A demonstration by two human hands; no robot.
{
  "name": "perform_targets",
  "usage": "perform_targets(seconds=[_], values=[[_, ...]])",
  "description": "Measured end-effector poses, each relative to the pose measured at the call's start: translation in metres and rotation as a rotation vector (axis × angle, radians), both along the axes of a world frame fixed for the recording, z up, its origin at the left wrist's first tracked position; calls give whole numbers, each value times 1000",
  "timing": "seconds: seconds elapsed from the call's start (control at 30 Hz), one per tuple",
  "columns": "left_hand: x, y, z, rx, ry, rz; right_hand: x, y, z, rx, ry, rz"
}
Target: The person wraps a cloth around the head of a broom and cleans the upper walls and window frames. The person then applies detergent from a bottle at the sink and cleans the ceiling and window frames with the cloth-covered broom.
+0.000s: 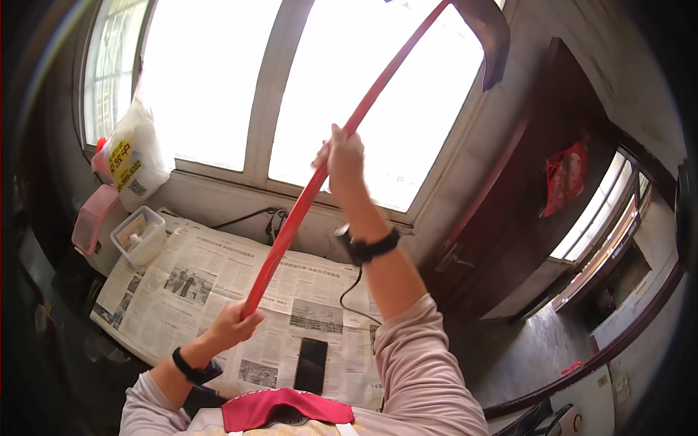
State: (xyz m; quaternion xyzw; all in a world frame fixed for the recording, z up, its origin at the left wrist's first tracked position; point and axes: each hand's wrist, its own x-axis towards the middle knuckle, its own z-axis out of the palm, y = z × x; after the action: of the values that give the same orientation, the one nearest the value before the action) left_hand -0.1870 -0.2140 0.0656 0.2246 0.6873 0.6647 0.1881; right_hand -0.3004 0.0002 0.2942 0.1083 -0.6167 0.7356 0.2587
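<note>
A pickaxe with a long red handle (297,218) slants up from lower left to upper right in front of me. Its dark curved head (488,40) runs partly out of view at the top. My left hand (231,327) is closed around the handle's lower end, above the newspaper-covered table. Higher up, my right hand (342,161) wraps the handle in front of the bright window; this hand is slightly blurred. A black smartphone (311,365) lies on the newspaper near my body.
Newspapers (211,291) cover the table. At its left stand a clear plastic container (138,236), a pink-lidded box (98,218) and a white plastic bag (134,156). Windows (363,94) rise behind. A dark door (509,196) stands to the right, and a black cable (347,291) hangs near my right forearm.
</note>
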Motion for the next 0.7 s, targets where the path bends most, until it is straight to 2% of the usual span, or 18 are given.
perform_targets(seconds=[0.07,0.1,0.17,0.3,0.33,0.43,0.5,0.53,0.6,0.7], values=[[15,-41,-40,-96,-40,63,20,-32,-42,36,-52,81],[26,-65,-57,-165,-44,97,27,-49,-66,-59,-69,164],[48,-117,-105,-306,-50,138,43,-88,-120,-150,48,188],[125,-186,-150,-351,-153,211,95,-149,-199,-309,-99,383],[141,-202,-170,-370,-174,209,109,-159,-208,-363,-151,423],[176,-208,-178,-383,-186,250,124,-173,-234,-376,-210,476],[185,-202,-188,-327,-359,288,117,-171,-242,-336,-290,452],[185,-195,-196,-317,-358,294,109,-167,-244,-326,-289,458],[176,-176,-213,-108,-608,255,89,-158,-245,-218,-400,431],[158,-163,-209,-75,-500,170,72,-150,-245,-189,-387,407]])
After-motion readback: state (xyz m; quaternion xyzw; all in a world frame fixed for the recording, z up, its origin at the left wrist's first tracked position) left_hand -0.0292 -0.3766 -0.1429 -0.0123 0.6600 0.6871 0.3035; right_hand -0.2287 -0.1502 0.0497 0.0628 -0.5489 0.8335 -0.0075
